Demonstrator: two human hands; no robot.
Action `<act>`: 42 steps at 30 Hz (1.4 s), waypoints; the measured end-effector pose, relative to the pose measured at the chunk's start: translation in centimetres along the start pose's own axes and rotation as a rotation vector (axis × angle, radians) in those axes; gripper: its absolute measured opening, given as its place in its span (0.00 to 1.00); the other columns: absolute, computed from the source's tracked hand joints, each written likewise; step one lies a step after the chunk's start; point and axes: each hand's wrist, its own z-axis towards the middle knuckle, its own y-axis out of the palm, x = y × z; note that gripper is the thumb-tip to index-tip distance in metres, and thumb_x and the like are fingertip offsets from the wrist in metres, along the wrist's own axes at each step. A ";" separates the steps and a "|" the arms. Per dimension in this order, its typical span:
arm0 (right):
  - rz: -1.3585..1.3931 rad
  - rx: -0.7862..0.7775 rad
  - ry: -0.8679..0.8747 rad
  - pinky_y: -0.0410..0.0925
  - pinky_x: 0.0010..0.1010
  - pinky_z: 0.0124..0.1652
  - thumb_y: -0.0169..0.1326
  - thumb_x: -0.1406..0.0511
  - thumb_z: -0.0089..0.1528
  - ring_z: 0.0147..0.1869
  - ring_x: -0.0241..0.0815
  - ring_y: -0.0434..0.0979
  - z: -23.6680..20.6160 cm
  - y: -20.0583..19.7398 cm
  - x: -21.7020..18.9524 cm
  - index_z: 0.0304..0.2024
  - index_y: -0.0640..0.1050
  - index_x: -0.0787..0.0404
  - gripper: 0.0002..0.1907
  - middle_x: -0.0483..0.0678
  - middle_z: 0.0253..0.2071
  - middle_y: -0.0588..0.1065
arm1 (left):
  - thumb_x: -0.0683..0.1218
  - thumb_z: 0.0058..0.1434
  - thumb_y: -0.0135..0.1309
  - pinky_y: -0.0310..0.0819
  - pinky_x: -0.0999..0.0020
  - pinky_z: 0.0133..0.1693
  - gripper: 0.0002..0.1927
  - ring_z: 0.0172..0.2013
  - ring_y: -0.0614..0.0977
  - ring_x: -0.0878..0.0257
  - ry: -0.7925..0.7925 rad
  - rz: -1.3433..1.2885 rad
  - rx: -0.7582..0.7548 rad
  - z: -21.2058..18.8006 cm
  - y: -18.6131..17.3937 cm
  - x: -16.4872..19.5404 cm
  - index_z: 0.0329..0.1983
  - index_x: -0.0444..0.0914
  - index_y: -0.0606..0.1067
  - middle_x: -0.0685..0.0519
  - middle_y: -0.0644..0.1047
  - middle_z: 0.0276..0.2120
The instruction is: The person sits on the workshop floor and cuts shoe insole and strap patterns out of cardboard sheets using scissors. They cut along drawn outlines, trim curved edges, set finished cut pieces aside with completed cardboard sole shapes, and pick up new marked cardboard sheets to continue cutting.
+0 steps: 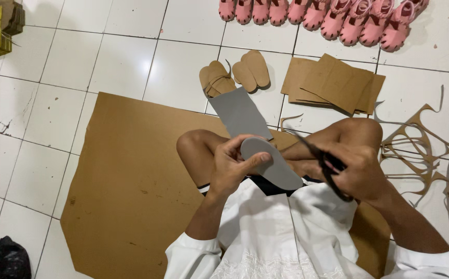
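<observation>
White sleeves and a white garment filled the bottom of the view, and just beyond them the person sat cross-legged on a large brown cardboard sheet (131, 175) spread on the tiled floor (54, 93). Both hands met above the lap. Left hand (230, 168) was closed around the rounded end of a grey sole-shaped cutout (273, 164), thumb laid across its upper face and fingers curled beneath. That cutout's long axis ran on a slant, from the left hand down toward the right hand, so its free end lay just beside the right hand while its held end sat in the left. Right hand (360, 173) was closed through the handles of black scissors (323, 164), whose blades pointed up and away from the body, close to the cutout's far edge. Whether the blades touched the grey material could not be told.

Past the hands, a grey rectangular sheet (239, 112) rose from behind the cutout toward the far floor. Further out lay tan sole-shaped pieces (234, 76), a stack of brown cardboard rectangles (333, 81), and thin curling offcut strips (421, 150) to the right. Farthest away stood a row of pink sandals (328, 15).
</observation>
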 end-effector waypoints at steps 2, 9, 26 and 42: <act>0.309 0.027 0.195 0.73 0.27 0.30 0.63 0.59 0.58 0.29 0.34 0.78 -0.1 1.0 1.0 0.46 0.78 0.70 0.22 0.46 0.29 0.77 | 0.39 0.63 0.63 0.79 0.74 0.47 0.18 0.43 0.82 0.67 0.040 0.064 0.070 0.7 0.3 -0.3 0.55 0.28 0.76 0.48 0.81 0.44; 1.152 0.135 0.534 0.76 0.33 0.45 0.52 0.72 0.65 0.44 0.40 0.80 -0.6 5.6 1.3 0.52 0.71 0.70 0.13 0.54 0.41 0.77 | 0.42 0.67 0.58 0.79 0.71 0.48 0.17 0.43 0.82 0.65 0.094 -0.089 0.314 3.9 -0.3 -1.8 0.56 0.27 0.73 0.47 0.81 0.44; 0.178 0.302 0.180 0.76 0.29 0.39 0.65 0.72 0.60 0.41 0.35 0.81 -1.1 11.4 1.6 0.48 0.75 0.64 0.16 0.49 0.38 0.79 | 0.47 0.67 0.53 0.77 0.66 0.57 0.30 0.63 0.72 0.65 -0.139 -0.142 0.362 3.3 -0.7 -9.3 0.69 0.35 0.58 0.56 0.67 0.64; 0.565 0.329 0.862 0.68 0.21 0.33 0.64 0.68 0.60 0.34 0.30 0.74 -9.3 13.9 2.5 0.48 0.78 0.67 0.16 0.46 0.34 0.79 | 0.52 0.62 0.59 0.71 0.59 0.60 0.37 0.61 0.74 0.52 0.016 0.317 0.520 17.0 -8.0 -4.0 0.67 0.28 0.59 0.37 0.68 0.64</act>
